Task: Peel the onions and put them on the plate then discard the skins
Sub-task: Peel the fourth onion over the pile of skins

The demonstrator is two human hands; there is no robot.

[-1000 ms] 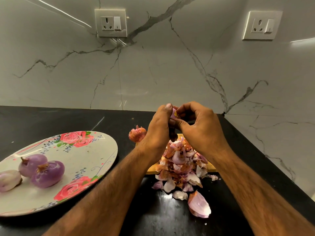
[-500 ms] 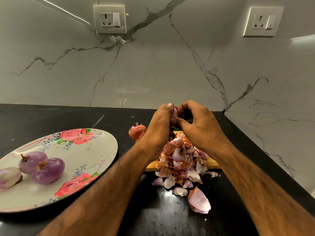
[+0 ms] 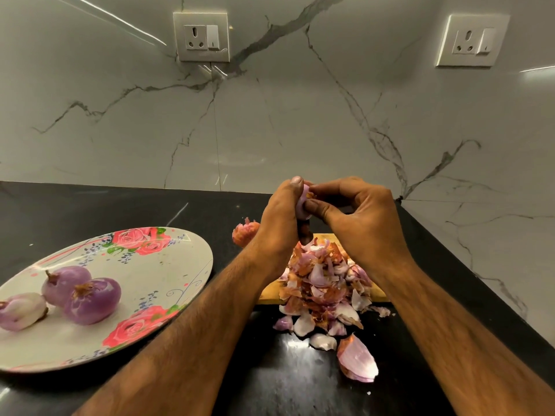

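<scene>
Purple onion (image 3: 301,205) sits between both hands, above the skin pile (image 3: 321,283): left hand (image 3: 277,219) curled round it, right hand (image 3: 360,219) pinching its top. Tugging hard could shoot it onto the dark surface (image 3: 270,379), away from the plate (image 3: 180,265).

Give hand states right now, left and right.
Left hand: closed, gripping the onion.
Right hand: closed, pinching that onion's top, apparently at its skin.

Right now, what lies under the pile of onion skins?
A wooden board shows under the pile of onion skins; the front skins lie on the black counter. The pile covers the board's middle, so anything else beneath is hidden.
</scene>
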